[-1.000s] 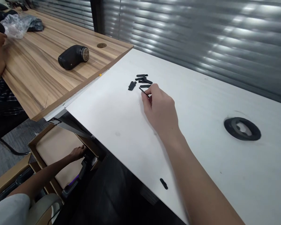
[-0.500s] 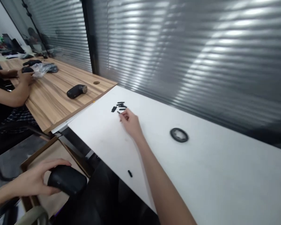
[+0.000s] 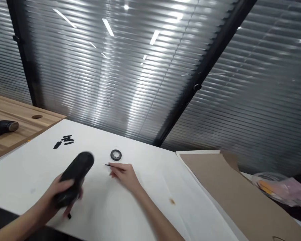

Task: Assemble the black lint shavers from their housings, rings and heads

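Left hand (image 3: 48, 197) clamped around a black rounded housing (image 3: 76, 174), fingers wrapped under it, body tilted up, apparently clear of the white table (image 3: 150, 157); heavy motion blur there, so finger placement is only a best read. Right hand (image 3: 124, 175) pinching a thin black strip (image 3: 109, 165), thumb and forefinger together on it, strip pointing left. Strip sits just below a black toothed ring (image 3: 115, 155) lying flat on the table, near it but not touching. Housing and strip are apart, right hand just beside the housing. Cluster of small black pieces (image 3: 65, 141) lies flat up-left of the housing, mostly short strips plus one wider piece. One more small black piece (image 3: 69, 216) sits by the table's front edge, just below the left hand. Brown stain (image 3: 172, 201) on the white top, right of the right hand. Wood-top table (image 3: 27, 132) abuts at left, black cylindrical device (image 3: 2, 128) lying on it. Brown cardboard sheet (image 3: 228, 190) at right, plastic bag (image 3: 271, 187) past it. Slatted blinds (image 3: 115, 67) behind.
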Tool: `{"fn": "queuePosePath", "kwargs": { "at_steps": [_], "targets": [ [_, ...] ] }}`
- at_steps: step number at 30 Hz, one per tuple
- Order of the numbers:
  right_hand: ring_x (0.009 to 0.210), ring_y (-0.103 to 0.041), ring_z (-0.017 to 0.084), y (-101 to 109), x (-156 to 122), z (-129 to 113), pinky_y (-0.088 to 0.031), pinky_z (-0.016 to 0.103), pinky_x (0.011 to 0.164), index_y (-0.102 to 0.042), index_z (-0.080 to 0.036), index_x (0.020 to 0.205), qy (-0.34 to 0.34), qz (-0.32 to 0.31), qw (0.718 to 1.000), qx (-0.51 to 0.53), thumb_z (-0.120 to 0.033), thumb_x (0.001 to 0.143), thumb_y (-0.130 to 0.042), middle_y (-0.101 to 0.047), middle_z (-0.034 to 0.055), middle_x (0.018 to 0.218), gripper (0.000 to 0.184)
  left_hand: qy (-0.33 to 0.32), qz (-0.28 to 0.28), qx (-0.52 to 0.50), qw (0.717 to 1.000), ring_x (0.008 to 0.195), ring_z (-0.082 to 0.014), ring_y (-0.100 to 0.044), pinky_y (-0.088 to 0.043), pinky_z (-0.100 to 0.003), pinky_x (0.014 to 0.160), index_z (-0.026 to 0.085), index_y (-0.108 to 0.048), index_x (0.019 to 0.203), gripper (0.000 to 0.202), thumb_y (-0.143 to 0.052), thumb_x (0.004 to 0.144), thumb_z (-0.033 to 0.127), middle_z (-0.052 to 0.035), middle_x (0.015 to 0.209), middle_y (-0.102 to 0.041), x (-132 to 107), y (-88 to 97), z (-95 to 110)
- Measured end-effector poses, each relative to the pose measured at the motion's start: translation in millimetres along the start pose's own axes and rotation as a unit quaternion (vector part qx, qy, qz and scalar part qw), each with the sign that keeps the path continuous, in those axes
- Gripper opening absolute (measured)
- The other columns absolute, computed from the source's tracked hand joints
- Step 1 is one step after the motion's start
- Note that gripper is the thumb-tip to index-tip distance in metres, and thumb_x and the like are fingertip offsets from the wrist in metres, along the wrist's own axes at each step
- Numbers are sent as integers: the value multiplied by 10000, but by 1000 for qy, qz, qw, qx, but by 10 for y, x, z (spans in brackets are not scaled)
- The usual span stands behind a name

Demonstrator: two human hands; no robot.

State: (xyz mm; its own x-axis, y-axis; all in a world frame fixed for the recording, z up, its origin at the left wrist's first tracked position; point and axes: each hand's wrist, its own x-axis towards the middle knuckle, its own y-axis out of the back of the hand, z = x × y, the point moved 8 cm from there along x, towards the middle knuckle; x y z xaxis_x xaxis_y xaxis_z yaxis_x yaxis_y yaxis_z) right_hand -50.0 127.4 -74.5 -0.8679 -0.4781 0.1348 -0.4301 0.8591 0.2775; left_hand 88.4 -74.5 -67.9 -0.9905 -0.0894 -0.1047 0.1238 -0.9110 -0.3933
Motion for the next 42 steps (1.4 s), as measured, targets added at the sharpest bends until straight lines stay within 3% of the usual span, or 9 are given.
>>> {"fn": "queuePosePath", "kwargs": {
  "at_steps": [5, 8, 10, 13, 17, 22, 33, 38, 42],
  "targets": [
    [649, -751, 249, 510, -18, 126, -616, 373, 604, -881, -209, 993, 38, 184, 982, 21, -544, 812, -738, -818, 103, 816, 407, -44, 59, -33, 997, 614, -199, -658, -413, -228, 405, 168, -637, 912, 473, -927, 571, 322, -43, 734, -666, 961, -462, 143],
    [672, -772, 264, 646, -43, 225, -591, 355, 595, -875, -208, 1003, 18, 213, 977, -20, -509, 810, -734, -822, 105, 829, 385, -58, 69, -51, 995, 699, -204, -676, -396, -219, 401, 187, -593, 933, 515, -932, 580, 346, -24, 775, -656, 1399, -491, -47],
    [670, -771, 270, 664, -60, 279, -563, 341, 575, -867, -187, 1049, -9, 208, 978, -32, -513, 815, -737, -806, 100, 768, 421, -62, 57, -53, 995, 737, -201, -680, -395, -220, 405, 200, -586, 978, 520, -935, 631, 369, -18, 818, -661, 1534, -437, -200],
    [718, -772, 267, 611, -85, 230, -555, 336, 609, -866, -187, 1030, -19, 186, 982, -35, -505, 831, -749, -811, 99, 791, 393, -49, 3, -12, 999, 688, -169, -635, -391, -212, 402, 206, -616, 1019, 519, -948, 657, 373, -9, 828, -657, 1534, -415, -306],
    [708, -755, 230, 489, -118, 81, -543, 327, 639, -861, -222, 956, -15, 135, 990, -24, -448, 872, -744, -818, 77, 837, 267, -10, -71, 63, 995, 619, -127, -534, -399, -198, 407, 190, -666, 1027, 544, -969, 643, 429, -14, 798, -657, 1434, -524, -259],
    [698, -729, 222, 458, -171, 56, -510, 322, 629, -842, -221, 964, -41, 111, 993, -6, -448, 850, -771, -781, 56, 748, 264, 19, -121, 100, 987, 654, -152, -566, -405, -194, 420, 185, -689, 1130, 568, -931, 715, 488, -52, 817, -700, 1412, -611, -244],
    [703, -692, 213, 533, -196, 74, -503, 335, 683, -779, -214, 874, -65, 129, 989, 12, -458, 809, -798, -762, 47, 722, 254, 24, -139, 64, 988, 590, -147, -553, -413, -200, 407, 180, -671, 1087, 514, -867, 788, 550, -91, 813, -735, 1389, -644, -248],
    [635, -533, 169, 618, -214, 106, -436, 319, 625, -823, -243, 885, -43, 122, 985, -115, -379, 855, -742, -711, 32, 753, 161, 21, -136, 81, 987, 601, -143, -542, -401, -203, 417, 186, -686, 1126, 511, -850, 811, 554, -80, 826, -725, 1374, -626, -257],
    [831, -625, 227, 652, -193, 48, -497, 361, 769, -800, -261, 839, 9, 120, 968, -220, -337, 880, -690, -740, 51, 866, 141, 15, -131, 114, 985, 632, -138, -555, -367, -193, 431, 228, -720, 1180, 528, -885, 778, 527, -36, 845, -696, 1336, -623, -247]
  ]
}}
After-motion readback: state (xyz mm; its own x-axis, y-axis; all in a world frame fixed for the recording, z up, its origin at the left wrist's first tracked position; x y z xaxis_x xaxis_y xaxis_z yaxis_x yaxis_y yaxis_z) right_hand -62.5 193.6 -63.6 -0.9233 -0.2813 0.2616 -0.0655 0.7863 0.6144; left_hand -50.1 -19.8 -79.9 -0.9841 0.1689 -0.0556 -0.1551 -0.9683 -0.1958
